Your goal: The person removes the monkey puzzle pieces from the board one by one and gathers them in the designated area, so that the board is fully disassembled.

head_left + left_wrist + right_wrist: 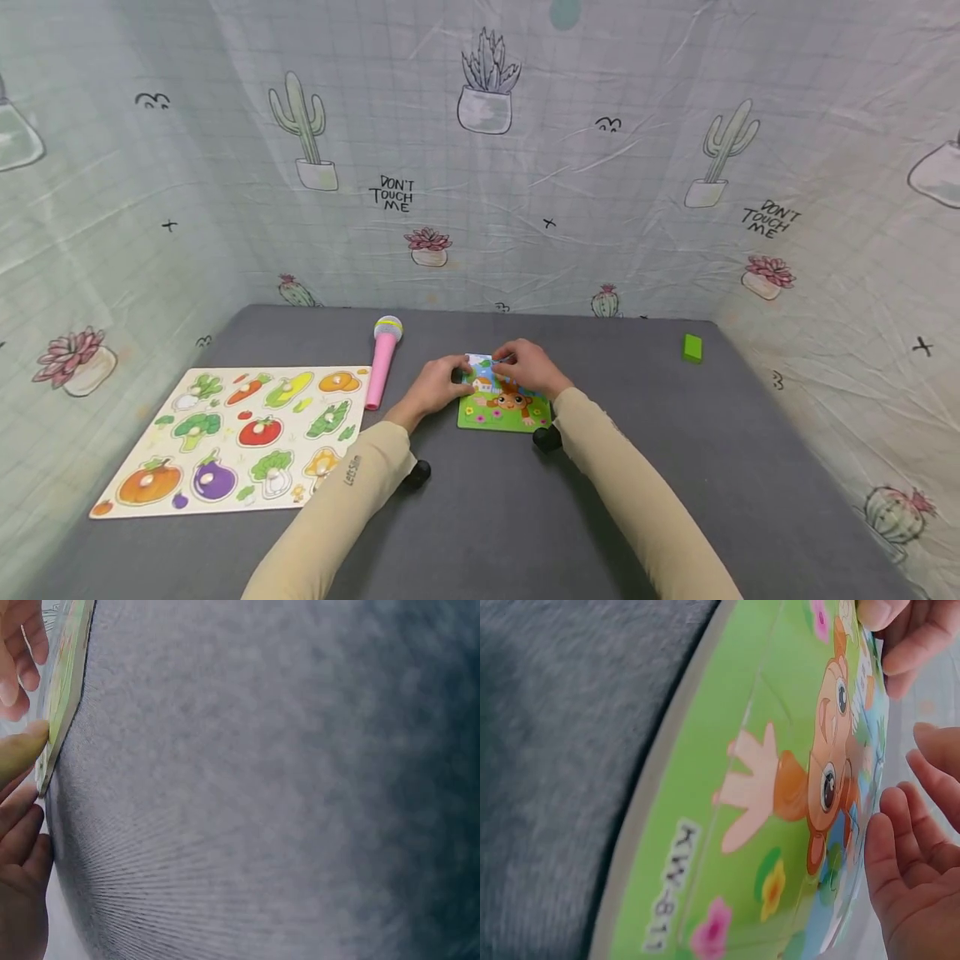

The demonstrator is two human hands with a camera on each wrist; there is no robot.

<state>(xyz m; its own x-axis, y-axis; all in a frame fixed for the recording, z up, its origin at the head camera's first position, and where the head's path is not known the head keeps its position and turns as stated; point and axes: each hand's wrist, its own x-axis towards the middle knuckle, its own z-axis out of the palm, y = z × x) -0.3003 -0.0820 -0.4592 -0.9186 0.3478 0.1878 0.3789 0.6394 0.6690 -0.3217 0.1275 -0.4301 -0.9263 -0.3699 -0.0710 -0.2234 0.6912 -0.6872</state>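
Note:
A small jigsaw puzzle board (502, 417) with a monkey on green grass lies flat between the hands; "KW-811" is printed along its near edge in the right wrist view. My left hand (432, 385) pinches the board's left edge, thumb on top and fingers by the side. At the far edge is my right hand (527, 367), its bent fingers (911, 836) right at the rim and its thumb lifted apart from them. In the left wrist view only a thin slice of the puzzle board (69, 682) shows.
To the left lies a wooden vegetable puzzle (232, 412) with small knobs. A pink toy microphone (382, 358) stands between it and the board. A green block (692, 348) sits at the far right of the grey table (480, 533). Patterned cloth surrounds the table's back and sides.

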